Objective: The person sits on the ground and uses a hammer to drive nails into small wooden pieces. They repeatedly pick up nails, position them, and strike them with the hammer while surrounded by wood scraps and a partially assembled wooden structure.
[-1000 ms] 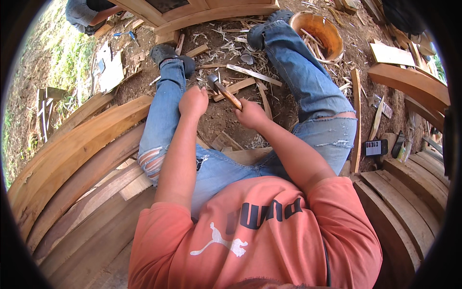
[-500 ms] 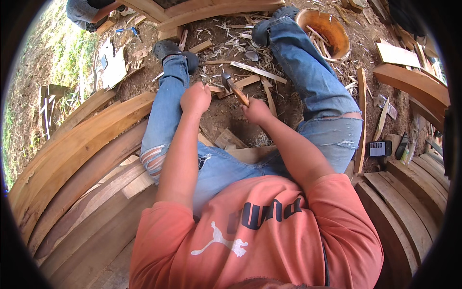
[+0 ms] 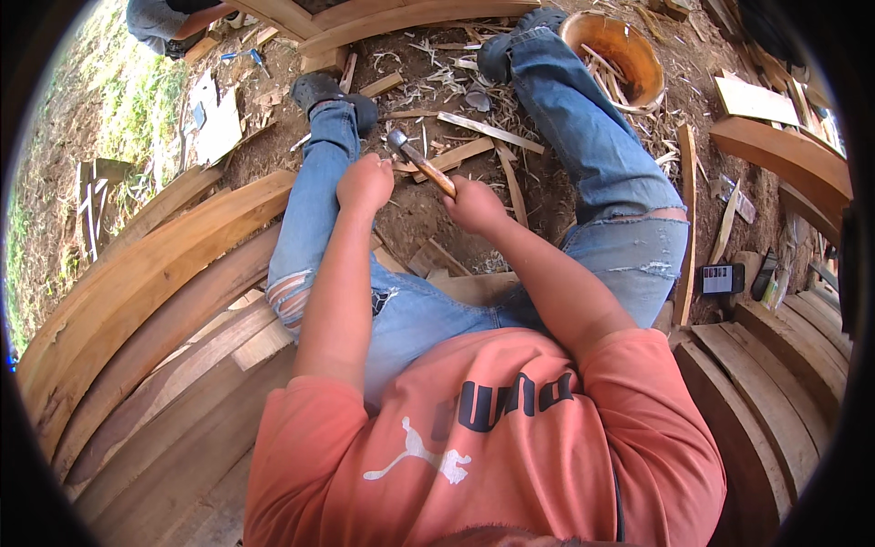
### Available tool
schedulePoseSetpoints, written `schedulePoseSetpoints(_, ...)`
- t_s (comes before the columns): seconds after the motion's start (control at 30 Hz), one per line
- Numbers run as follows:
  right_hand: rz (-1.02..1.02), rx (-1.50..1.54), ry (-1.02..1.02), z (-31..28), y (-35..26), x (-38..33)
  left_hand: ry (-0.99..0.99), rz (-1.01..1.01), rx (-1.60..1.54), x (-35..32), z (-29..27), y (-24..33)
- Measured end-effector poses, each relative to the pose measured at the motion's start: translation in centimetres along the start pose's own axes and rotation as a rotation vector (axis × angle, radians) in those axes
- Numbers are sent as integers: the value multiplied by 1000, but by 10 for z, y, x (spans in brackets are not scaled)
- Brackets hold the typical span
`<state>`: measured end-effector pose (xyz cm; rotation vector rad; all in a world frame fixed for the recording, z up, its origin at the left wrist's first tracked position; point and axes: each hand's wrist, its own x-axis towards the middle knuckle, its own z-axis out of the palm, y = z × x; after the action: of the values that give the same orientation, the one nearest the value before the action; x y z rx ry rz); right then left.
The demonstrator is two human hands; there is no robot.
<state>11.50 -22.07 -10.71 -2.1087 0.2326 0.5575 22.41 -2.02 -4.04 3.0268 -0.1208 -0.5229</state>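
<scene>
While the person sits on curved planks [image 3: 155, 273] with both legs stretched out over bare dirt, the right hand [image 3: 474, 205] grips a hammer [image 3: 417, 162] by the lower end of its handle. Hammer: 1, light brown wooden handle, small dark grey metal head; it slants up and to the left, the head lying above and between the 2 hands, over the ground between the knees. Right-hand fingers are wrapped tight around the handle. Left hand [image 3: 365, 182]: fingers curled into a closed fist just left of the handle; what they pinch, if anything, I cannot tell. Ground beyond the hammer carries several loose wood strips [image 3: 488, 132] and shavings. 1 orange round basin [image 3: 620, 55] sits by the right foot, with wood scraps inside. 2 dark shoes [image 3: 333, 91] are visible. 1 small dark device [image 3: 718, 278] lies on the planks at right. Another person [image 3: 169, 23] crouches at the upper left.
</scene>
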Motion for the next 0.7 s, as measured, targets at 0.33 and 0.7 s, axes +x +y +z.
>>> schedulePoseSetpoints(0.33, -19, 56, 59, 6, 10, 0, 7, 30, 29, -3, -4, 14)
schedulePoseSetpoints(0.7, -31, 36, 68, -8, -10, -15, 10, 33, 35, 1, 6, 11)
